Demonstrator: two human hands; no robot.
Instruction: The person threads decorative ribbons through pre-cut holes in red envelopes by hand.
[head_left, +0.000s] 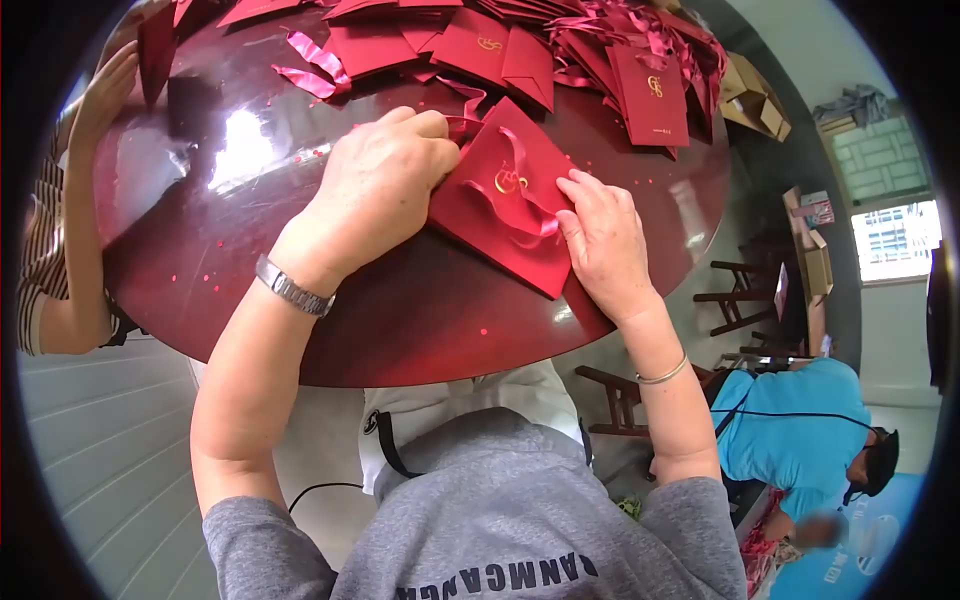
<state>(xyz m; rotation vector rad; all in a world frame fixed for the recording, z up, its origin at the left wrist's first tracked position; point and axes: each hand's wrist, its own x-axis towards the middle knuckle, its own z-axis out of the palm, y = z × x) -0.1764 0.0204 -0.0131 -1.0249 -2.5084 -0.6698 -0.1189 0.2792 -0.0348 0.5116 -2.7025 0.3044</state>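
A dark red paper gift bag [505, 250] with a gold emblem and a pink ribbon handle lies tilted on the round table, close in front of me. My left hand [395, 175], with a metal watch on its wrist, is closed at the bag's upper left edge; its fingertips are partly hidden, and a bit of ribbon shows beside them. On the opposite side, my right hand [607, 240] grips the bag's right edge, its thumb near the ribbon. A thin bangle circles that wrist.
Many red gift bags [490, 48] with ribbons are piled along the glossy table's [400, 340] far side. At left, another person's hand [108, 85] holds a red bag. A person in a blue shirt [790, 415] bends over at right, near wooden stools [735, 298]. A cardboard box [752, 98] stands beyond.
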